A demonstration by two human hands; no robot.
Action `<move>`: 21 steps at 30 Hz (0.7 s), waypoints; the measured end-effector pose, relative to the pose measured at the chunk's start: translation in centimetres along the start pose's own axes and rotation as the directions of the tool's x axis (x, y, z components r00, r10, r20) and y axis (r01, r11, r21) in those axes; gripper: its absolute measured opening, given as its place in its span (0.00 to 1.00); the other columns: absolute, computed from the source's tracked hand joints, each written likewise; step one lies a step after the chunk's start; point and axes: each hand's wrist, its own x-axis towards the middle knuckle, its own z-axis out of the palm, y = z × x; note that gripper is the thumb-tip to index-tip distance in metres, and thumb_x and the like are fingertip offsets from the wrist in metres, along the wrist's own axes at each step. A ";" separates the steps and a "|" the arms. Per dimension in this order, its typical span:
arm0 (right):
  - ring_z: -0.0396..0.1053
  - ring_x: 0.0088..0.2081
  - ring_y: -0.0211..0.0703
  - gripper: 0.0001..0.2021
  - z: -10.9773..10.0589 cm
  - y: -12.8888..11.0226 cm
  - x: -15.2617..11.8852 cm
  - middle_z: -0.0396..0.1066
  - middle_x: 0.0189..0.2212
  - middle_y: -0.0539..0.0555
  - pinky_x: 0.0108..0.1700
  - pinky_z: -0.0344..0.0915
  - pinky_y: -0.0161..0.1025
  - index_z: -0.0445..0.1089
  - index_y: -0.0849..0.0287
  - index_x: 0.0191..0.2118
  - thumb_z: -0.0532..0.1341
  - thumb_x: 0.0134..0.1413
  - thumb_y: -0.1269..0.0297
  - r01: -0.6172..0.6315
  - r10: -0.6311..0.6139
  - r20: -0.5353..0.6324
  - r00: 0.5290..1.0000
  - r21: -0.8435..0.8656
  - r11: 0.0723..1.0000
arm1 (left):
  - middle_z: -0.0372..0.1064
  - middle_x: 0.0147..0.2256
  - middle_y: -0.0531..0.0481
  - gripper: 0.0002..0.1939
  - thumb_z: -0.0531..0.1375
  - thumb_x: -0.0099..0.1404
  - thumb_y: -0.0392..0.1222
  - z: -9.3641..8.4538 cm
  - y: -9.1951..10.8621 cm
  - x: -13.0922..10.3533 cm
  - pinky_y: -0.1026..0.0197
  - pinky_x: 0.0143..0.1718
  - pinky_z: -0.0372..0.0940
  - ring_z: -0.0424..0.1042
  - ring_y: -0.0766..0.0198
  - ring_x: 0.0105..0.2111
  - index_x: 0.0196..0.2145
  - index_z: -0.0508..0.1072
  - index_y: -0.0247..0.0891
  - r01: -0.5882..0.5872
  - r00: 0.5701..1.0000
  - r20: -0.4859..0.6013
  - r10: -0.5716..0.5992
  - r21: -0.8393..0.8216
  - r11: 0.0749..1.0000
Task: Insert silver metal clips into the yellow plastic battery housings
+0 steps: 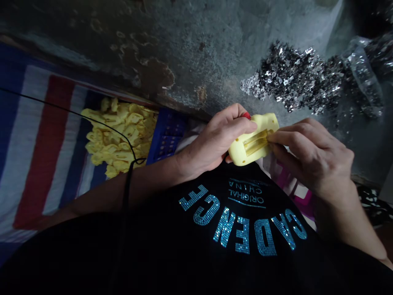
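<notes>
A yellow plastic casing (241,153) with a long rectangular recess and small round holes is held in front of my body. My left hand (216,137) grips its left side, thumb on the upper face; a red band shows on one finger. The fingertips of my right hand (307,149) are pinched at the right end of the recess, and whatever they hold is hidden. Beyond my right hand, a pile of small shiny metal pieces (294,78) lies on the grey metal table (211,45).
At the left, many yellow plastic parts (123,135) are heaped beside a blue basket (168,133) on striped cloth (46,143). A black cable (127,184) crosses my left forearm. A clear plastic bag (364,78) lies at the upper right.
</notes>
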 end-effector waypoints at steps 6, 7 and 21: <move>0.77 0.40 0.47 0.10 -0.1 0.1 0.0 0.84 0.43 0.56 0.41 0.78 0.44 0.79 0.56 0.54 0.68 0.73 0.74 0.023 -0.023 0.022 0.999 0.005 1.000 | 0.64 0.26 0.57 0.10 0.64 0.69 0.42 -0.1 -0.3 0.1 0.67 0.21 0.57 0.64 0.69 0.22 0.37 0.64 0.43 -0.033 0.999 0.023 0.033 0.014 0.999; 0.78 0.40 0.47 0.10 -0.1 0.1 -0.1 0.84 0.44 0.57 0.42 0.78 0.45 0.79 0.57 0.55 0.69 0.73 0.74 0.017 -0.017 0.012 1.000 0.015 1.000 | 0.64 0.26 0.57 0.10 0.64 0.69 0.42 -0.1 -0.3 0.1 0.67 0.21 0.57 0.64 0.69 0.22 0.37 0.64 0.43 -0.037 0.999 0.019 0.037 0.011 0.999; 0.83 0.52 0.55 0.30 4.3 3.0 -1.8 0.80 0.60 0.58 0.42 0.82 0.48 0.75 0.47 0.66 0.77 0.65 0.43 -0.418 0.511 -0.018 0.859 0.550 0.723 | 0.71 0.33 0.55 0.14 0.70 0.70 0.45 -0.5 -2.1 1.0 0.64 0.23 0.63 0.72 0.66 0.25 0.44 0.67 0.44 -0.363 0.932 0.114 0.345 0.237 0.901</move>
